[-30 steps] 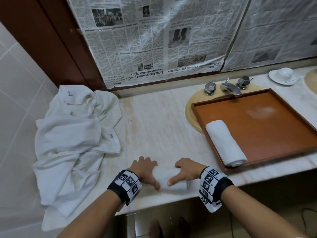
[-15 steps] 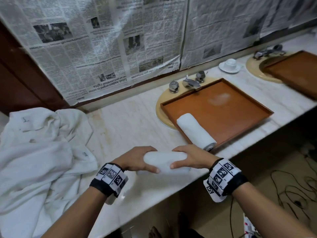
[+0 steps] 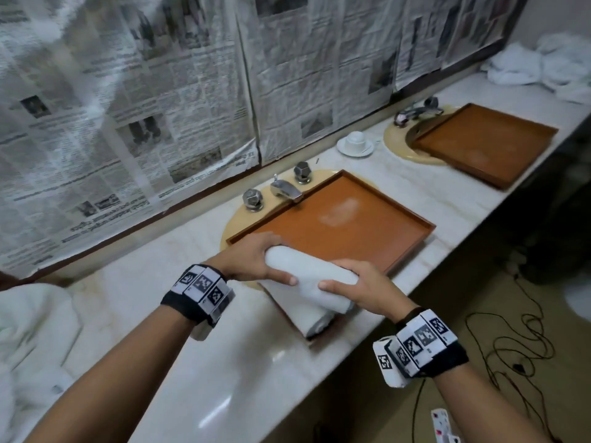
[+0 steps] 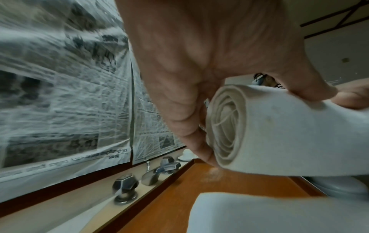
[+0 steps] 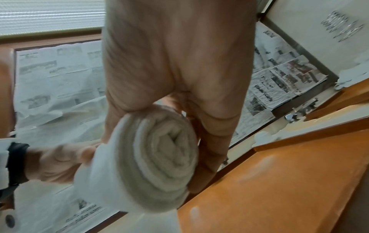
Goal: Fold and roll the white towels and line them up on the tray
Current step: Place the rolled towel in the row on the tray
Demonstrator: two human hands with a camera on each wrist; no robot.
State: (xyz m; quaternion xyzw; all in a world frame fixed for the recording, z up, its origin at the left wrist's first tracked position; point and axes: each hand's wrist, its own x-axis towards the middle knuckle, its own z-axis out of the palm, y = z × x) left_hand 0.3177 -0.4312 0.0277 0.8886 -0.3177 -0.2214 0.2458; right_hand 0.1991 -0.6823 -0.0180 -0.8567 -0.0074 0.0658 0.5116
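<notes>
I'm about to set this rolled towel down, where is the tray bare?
The near tray is bare from the already placed roll at its left end across to its right rim. It is crowded only there, where both hands hold the rolled towel.

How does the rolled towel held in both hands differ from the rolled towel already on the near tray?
The held towel is off the surface, gripped at its ends by the left hand and right hand; the tray towel lies on the near tray, untouched. The held towel shows in full; the tray towel is largely hidden beneath it. Both are white and rolled.
</notes>
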